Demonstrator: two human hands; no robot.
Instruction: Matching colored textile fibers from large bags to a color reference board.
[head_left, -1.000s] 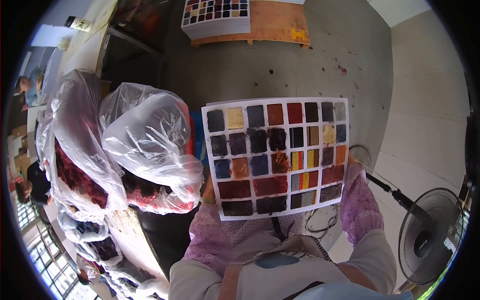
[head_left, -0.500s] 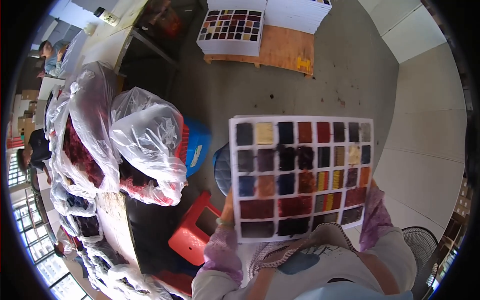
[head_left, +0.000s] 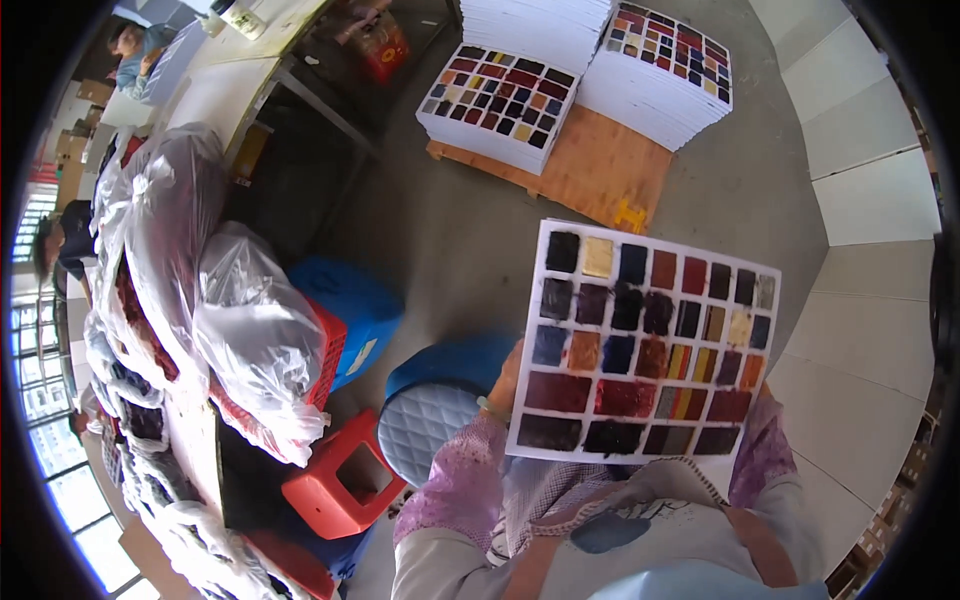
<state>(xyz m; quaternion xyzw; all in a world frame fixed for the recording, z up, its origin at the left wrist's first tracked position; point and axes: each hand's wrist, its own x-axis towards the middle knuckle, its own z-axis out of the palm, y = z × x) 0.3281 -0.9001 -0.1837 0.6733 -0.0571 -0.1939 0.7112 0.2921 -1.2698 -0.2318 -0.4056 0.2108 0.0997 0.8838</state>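
A white rectangular board (head_left: 650,345) with rows of fabric-like swatches in black, red, brown, blue and yellow is held up in front of me, its face toward me. My left hand (head_left: 508,376) grips its left edge, with the fingers out of sight behind it. On the right edge my right hand (head_left: 766,391) holds on too, mostly hidden by the board. Purple sleeve covers show on both forearms.
Ahead, a wooden pallet (head_left: 610,160) bears stacks of similar swatch boards (head_left: 497,98). To my left are a padded blue stool (head_left: 430,425), a red plastic stool (head_left: 345,480), a blue bin (head_left: 362,315) and plastic bags (head_left: 250,320). A person (head_left: 135,60) sits at the far left.
My view has turned and moved toward the pallet, which now shows nearer and more fully. The board, still in both hands, has shifted right in the picture and tilted slightly.
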